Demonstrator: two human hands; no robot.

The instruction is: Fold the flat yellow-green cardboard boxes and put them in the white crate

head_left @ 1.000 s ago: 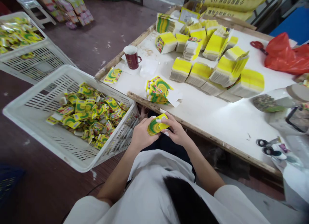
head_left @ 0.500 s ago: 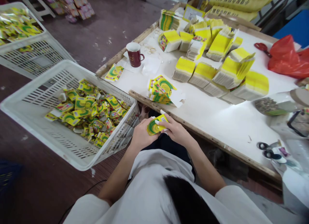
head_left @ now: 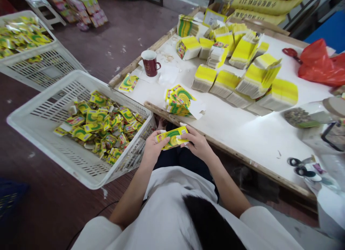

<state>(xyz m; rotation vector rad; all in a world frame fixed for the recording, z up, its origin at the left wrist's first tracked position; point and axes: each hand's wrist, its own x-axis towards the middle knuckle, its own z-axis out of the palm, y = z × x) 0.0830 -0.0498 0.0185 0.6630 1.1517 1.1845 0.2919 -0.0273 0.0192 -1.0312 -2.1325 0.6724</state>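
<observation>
Head view: a person's left hand (head_left: 152, 146) and right hand (head_left: 198, 144), fingers curled closed, grip opposite ends of a yellow-and-green printed carton (head_left: 173, 138) above the lap, before a white worktable (head_left: 237, 131). A white slatted plastic crate (head_left: 44, 117) of similar small cartons (head_left: 93, 126) stands at left; a maroon mug (head_left: 150, 64) sits on the table.

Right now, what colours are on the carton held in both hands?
The carton is mostly yellow with curved green bands, best seen in the head view.
</observation>
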